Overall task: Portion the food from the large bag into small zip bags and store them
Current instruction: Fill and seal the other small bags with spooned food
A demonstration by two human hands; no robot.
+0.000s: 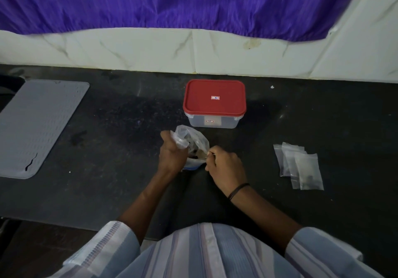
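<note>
Far left on the dark counter [323,213]: a grey mat [36,124], flat, its near edge torn or notched.

Centre, near me: the large bag [193,146], clear plastic, standing on the counter with its mouth pulled apart. Dark and tan food shows inside; I cannot tell what kind. A blue strip shows at the bag's base.

My left hand [172,152] grips the bag's left rim, fingers curled round bunched plastic. The bag's upper edge rises above my knuckles.

My right hand [226,167] pinches the bag's right rim between thumb and fingertips, the remaining fingers curled in. A dark band [238,190] sits on that wrist. The two hands are close, the bag's mouth between them.

Just behind the bag: a clear box [213,122] with a red lid [214,96], lid on. A small label on the lid, another on the near wall. Box and bag are near but do not seem to touch.

Right, well apart from my hands: small zip bags [299,165], overlapping in a loose fan, flat on the counter. Something dark shows faintly through the lower parts; I cannot tell whether contents or counter.

Behind the counter: white tiles [129,51], purple cloth [172,4] hanging over them.
</note>
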